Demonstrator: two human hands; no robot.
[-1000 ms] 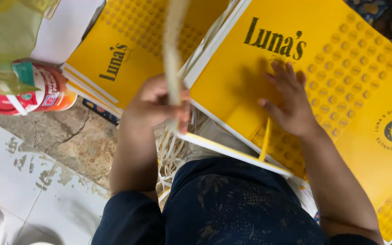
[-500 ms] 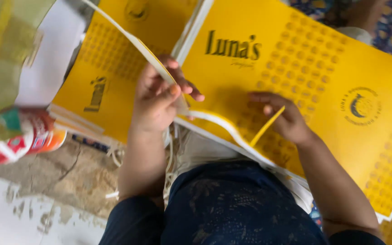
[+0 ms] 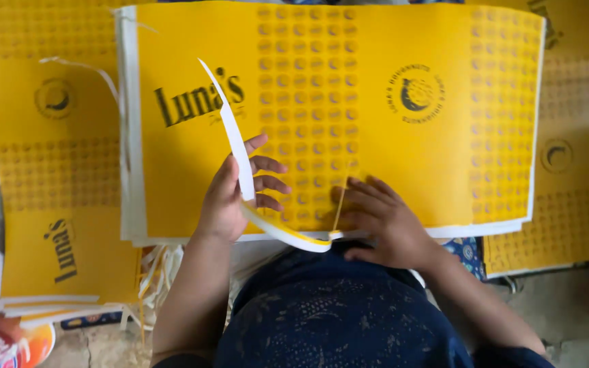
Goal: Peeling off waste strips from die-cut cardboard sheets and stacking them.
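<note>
It looked like a small packaging workshop: stacks of yellow printed card sheets lay about, with trimmed paper offcuts on a stone floor.

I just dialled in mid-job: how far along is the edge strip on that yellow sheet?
Done: the thin white-backed edge strip is torn loose along the near left part of the large yellow printed card sheet and curls upward. In hand: the left hand holds the strip in its grip; the right hand presses the sheet flat. Left: the white margin right of that hand remains attached.

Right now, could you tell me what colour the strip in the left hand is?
White strip, thin yellow edge; head view.
</note>
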